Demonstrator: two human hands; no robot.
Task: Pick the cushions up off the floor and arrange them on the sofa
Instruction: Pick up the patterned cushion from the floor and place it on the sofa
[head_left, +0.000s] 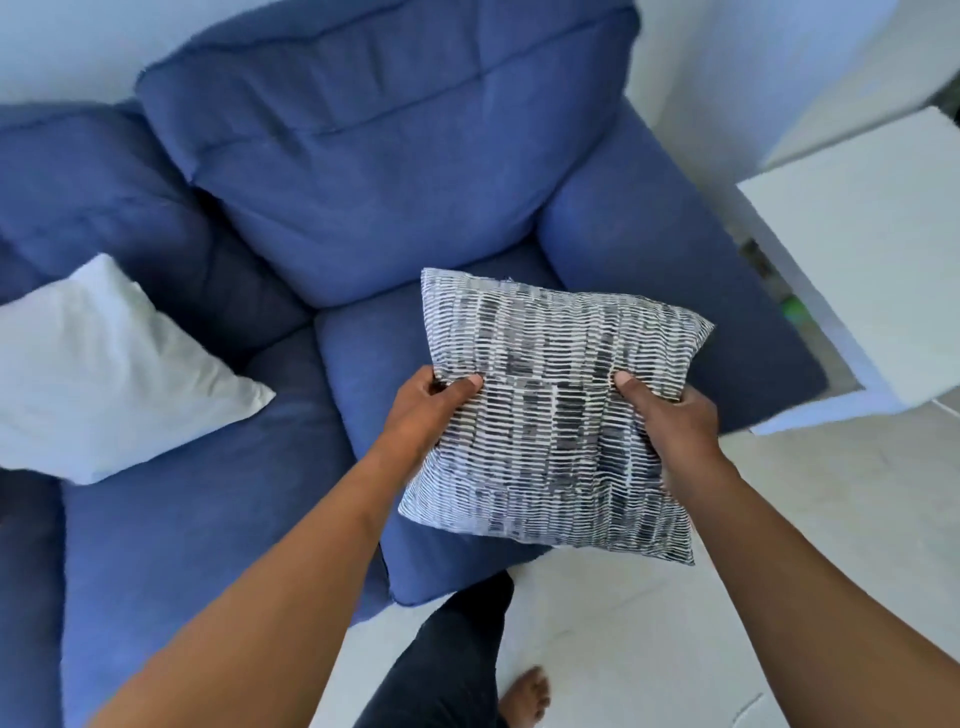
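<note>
**Setting the patterned cushion against the sofa back**

Held above the blue sofa (415, 218) seat, near its right armrest: patterned cushion (550, 415), pinched by left hand (431, 402) and right hand (670, 415). Best lowered upright against the backrest, mirroring white cushion (104, 374).

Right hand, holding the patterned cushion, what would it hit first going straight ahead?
Probably the blue sofa's armrest, just beyond the right hand and patterned cushion; depth is unclear from one view.

No text, label, brand, number or sign can be read anywhere.
</note>
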